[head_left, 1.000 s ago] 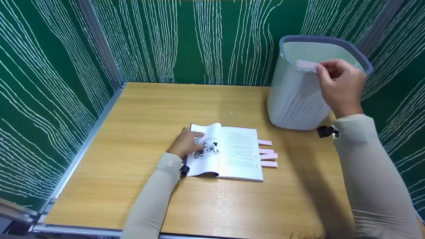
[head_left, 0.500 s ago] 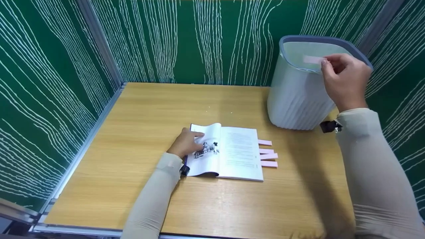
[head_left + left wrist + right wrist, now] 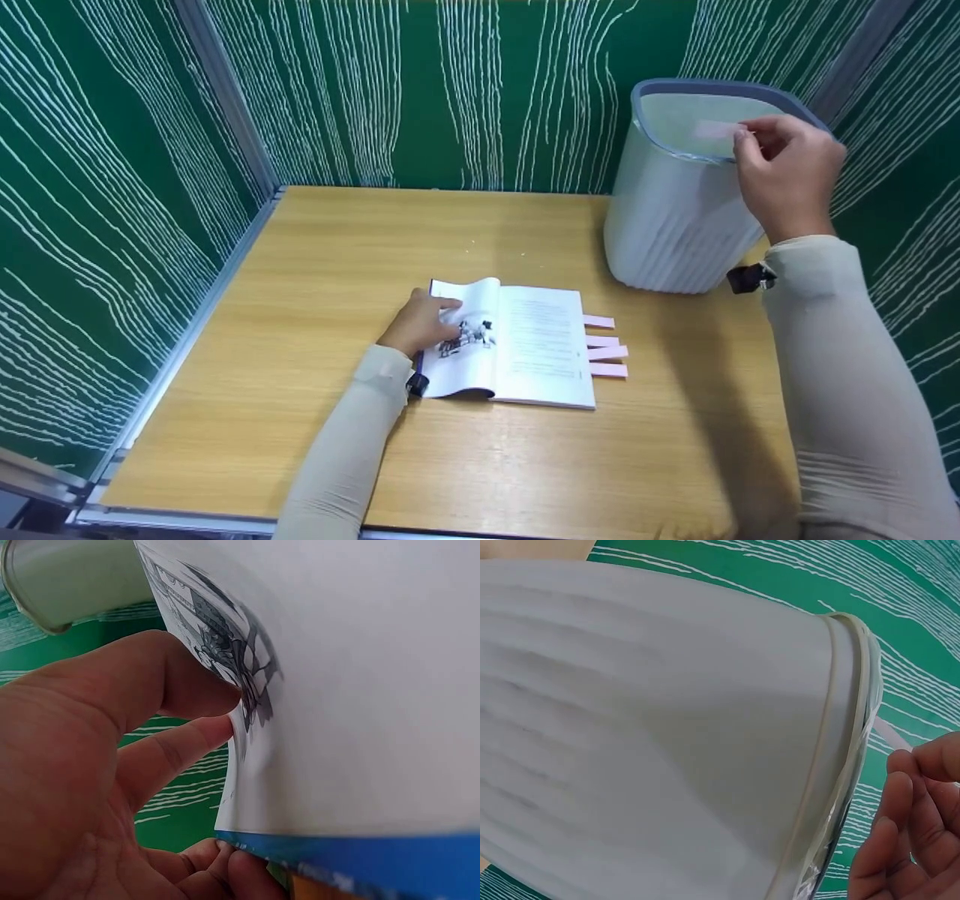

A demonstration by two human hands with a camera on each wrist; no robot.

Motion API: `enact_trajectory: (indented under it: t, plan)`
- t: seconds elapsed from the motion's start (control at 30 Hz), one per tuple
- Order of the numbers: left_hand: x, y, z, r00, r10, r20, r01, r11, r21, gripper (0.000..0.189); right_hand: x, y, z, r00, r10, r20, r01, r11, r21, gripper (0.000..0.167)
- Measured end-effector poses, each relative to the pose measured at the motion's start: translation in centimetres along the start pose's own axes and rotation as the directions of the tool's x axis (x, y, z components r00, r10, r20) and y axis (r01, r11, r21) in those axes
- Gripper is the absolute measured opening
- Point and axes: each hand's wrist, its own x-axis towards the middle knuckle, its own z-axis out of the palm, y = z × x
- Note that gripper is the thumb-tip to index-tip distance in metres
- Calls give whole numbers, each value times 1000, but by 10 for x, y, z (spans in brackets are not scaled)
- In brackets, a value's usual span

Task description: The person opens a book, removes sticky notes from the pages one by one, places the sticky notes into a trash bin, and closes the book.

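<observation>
The right hand (image 3: pixel 791 176) is raised at the far right, with its forearm stretched above the tabletop (image 3: pixel 322 247) and its wrist bent. A pink strip (image 3: pixel 715 130) is pinched between its thumb and curled fingers, and the strip is held over the mouth of the bin (image 3: pixel 675 217), just past the near side of its grey rim (image 3: pixel 757 87). The left hand (image 3: pixel 420 322) is laid from the left on the open book (image 3: pixel 544 345); its thumb and forefinger are spread on the illustrated page, unclenched, and its other fingers are seen at the blue cover's edge in the left wrist view.

Four pink tabs (image 3: pixel 609 352) are left jutting from the book's right edge towards the bin, from which they are separated by a stretch of tabletop. Wider margins are left around the book on the left and far sides.

The yellowish, wood-grained tabletop is bordered by green walls (image 3: pixel 420 135) streaked with wavy white lines, and metal posts (image 3: pixel 225 97) are set at the corners.
</observation>
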Motion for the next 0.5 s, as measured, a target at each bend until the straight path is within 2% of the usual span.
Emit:
enact_trajectory:
  t: [0.5]
  plan:
    - [0, 1, 0, 1000, -2, 9, 2, 1000, 11, 60, 2, 4, 2, 1000, 2, -2, -2, 1000, -13, 40]
